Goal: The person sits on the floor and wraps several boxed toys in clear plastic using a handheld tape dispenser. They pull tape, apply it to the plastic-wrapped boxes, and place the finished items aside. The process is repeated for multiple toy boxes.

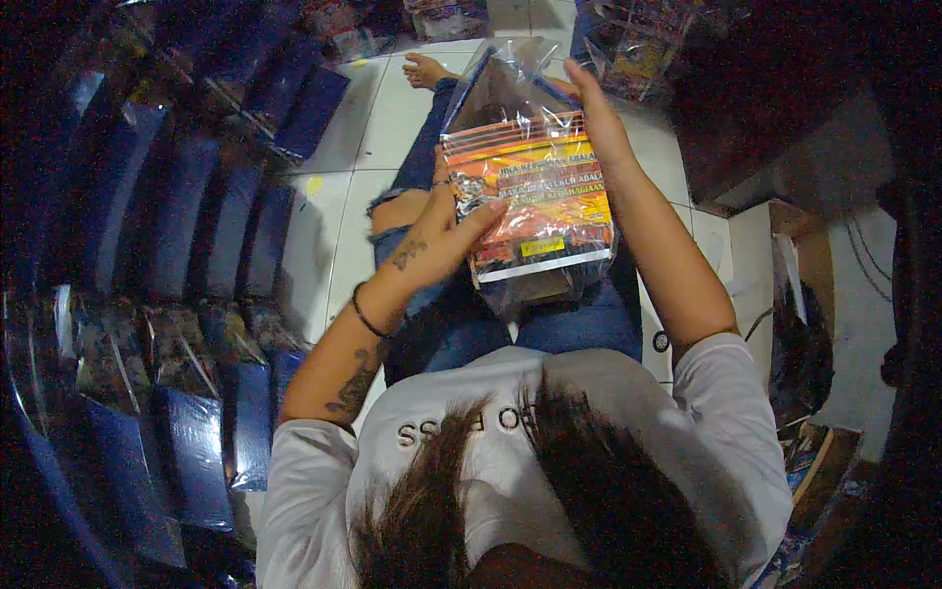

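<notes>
Above my lap I hold a clear plastic bag (510, 83) with a stack of flat orange and yellow printed packets (540, 201) inside it. Several packet edges show in layers at the top of the stack. My left hand (453, 224) grips the left side, its thumb lying across the printed front and its other fingers mostly hidden behind. On the right side, my right hand (601, 123) is closed round the bag's edge near the top, with some fingers behind the plastic. The bag's upper part stands above the packets, and its lower end is crumpled near my thighs.
Rows of dark blue plastic-wrapped packs (191, 432) line the left side. Clear bags with colourful contents (633, 64) lie at the far right. A dark brown cabinet (775, 108) and an open carton (765, 245) stand to the right. White floor tiles (348, 211) surround my jeans-clad legs.
</notes>
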The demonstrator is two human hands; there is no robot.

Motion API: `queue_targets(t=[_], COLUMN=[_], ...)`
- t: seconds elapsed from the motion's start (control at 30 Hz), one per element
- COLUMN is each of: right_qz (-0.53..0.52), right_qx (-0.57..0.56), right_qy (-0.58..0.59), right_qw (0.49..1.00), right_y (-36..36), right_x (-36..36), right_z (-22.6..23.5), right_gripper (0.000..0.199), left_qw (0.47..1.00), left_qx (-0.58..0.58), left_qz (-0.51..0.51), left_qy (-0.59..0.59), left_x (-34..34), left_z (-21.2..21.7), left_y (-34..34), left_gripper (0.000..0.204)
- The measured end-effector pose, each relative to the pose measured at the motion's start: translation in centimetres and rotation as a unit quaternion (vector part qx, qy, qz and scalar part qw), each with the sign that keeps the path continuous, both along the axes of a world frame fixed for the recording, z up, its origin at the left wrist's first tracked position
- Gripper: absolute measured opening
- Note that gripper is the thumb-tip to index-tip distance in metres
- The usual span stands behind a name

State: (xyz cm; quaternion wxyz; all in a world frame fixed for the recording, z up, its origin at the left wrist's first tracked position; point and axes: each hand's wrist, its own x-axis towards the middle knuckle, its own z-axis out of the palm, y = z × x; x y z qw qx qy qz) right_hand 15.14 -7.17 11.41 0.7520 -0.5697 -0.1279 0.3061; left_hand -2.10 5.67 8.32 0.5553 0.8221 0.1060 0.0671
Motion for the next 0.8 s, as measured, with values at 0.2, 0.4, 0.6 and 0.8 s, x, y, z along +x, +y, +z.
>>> queue_targets(t=[0.2,0.4,0.6,0.8], right_qz=[-0.217,-0.004,0.081,0.106], right_qx=[-0.101,-0.014,-0.281,-0.232], right_qy=[-0.596,-0.44,-0.585,-0.739], right_qw=[0.767,0.898,0.756,0.623], right_y=[-0.3,-1.6,-2.9,-6.0], right_x=[-0.2,-0.4,-2.4,-6.7], right_z=[2.4,9.1,5.7,-0.8], right_gripper=[0.06,0.027,0.079,0.087], left_qw=[0.983,0.893,0.859,0.68], left_qx=[-0.001,0.426,0.485,0.691], left_qz=[0.069,0.03,-0.024,0.066], left_qy=[-0.167,-0.143,-0.165,-0.236], left_x=[0.8,1.1,0.4,2.6], left_z=[-2.0,1.4,1.4,2.2], left_y=[-1.2,0.4,-2.2,-3.8], left_gripper=[0.091,0.085,0.132,0.134])
